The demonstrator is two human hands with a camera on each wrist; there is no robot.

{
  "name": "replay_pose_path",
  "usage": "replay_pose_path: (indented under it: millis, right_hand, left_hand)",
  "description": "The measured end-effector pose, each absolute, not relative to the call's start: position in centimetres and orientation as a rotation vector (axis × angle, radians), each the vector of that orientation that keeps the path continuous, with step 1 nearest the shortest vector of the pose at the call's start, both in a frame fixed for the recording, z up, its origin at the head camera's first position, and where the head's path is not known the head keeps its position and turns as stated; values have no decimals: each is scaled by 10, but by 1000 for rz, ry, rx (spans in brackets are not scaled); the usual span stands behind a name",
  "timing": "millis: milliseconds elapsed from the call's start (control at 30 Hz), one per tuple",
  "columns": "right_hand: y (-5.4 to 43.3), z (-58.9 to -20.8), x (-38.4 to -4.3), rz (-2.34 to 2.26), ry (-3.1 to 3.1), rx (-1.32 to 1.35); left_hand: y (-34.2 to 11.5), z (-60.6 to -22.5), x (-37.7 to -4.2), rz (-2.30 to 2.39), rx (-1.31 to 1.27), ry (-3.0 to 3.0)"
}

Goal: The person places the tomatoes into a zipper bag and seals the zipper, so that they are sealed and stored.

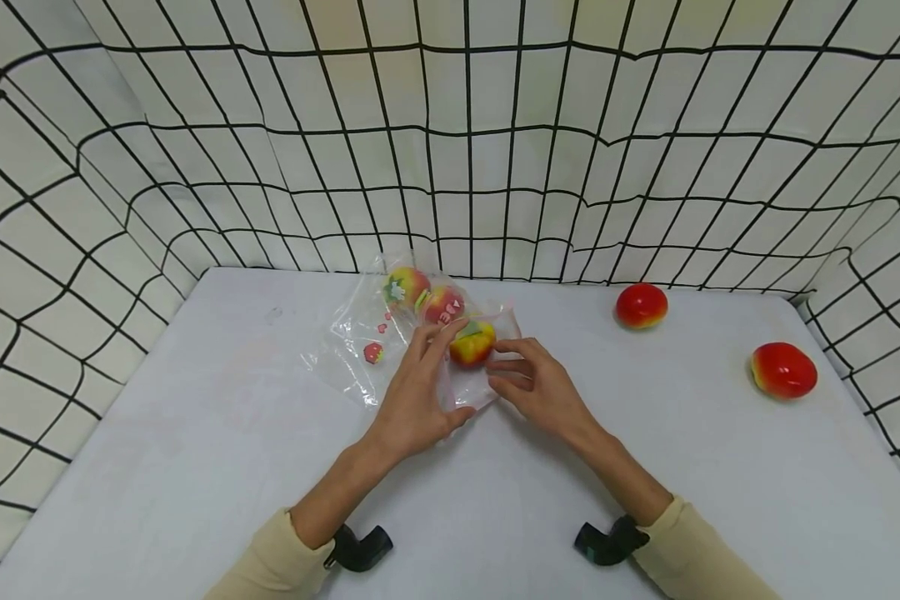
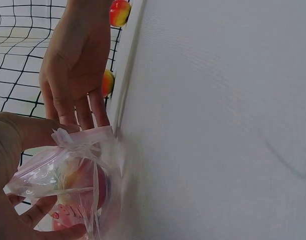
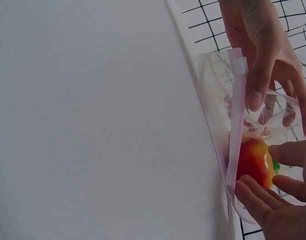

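A clear zip bag (image 1: pixel 360 333) with red printed figures and a pink strip (image 3: pixel 236 115) lies near the table's far edge. Two glossy red-and-yellow fruits, one (image 1: pixel 407 285) leafed, show through its plastic. Nearer its mouth is another red-and-yellow fruit (image 1: pixel 472 343) with a green leaf. My left hand (image 1: pixel 420 396) holds the bag by its mouth, thumb along the pink strip and fingers farther over the plastic. From the other side, my right hand (image 1: pixel 543 387) reaches to this fruit with bent, loosely spread fingers, fingertips (image 3: pixel 280 151) right at its surface.
Two more red fruits, one (image 1: pixel 641 306) near the back edge and one (image 1: pixel 784 370) farther right, sit on the white table (image 1: pixel 195 458). Black netting (image 1: pixel 465 133) over pale walls encloses the back and sides. Black wrist-worn devices (image 1: pixel 363 550) sit at both cuffs.
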State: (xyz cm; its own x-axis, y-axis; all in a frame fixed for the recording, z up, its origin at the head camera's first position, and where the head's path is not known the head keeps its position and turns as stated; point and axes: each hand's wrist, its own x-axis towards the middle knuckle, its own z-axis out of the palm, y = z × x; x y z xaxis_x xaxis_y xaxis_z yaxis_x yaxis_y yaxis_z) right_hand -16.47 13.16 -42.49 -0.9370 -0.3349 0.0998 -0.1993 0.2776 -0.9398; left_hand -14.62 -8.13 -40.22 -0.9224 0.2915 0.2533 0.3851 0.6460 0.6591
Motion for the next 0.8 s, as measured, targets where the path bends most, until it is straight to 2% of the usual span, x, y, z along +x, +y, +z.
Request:
replay_pose_path:
  millis: [800]
  right_hand:
    - [170,-415,-167,-1559,2668,-396]
  left_hand:
    - [-82,-402,-144,-1144,-530,-2789]
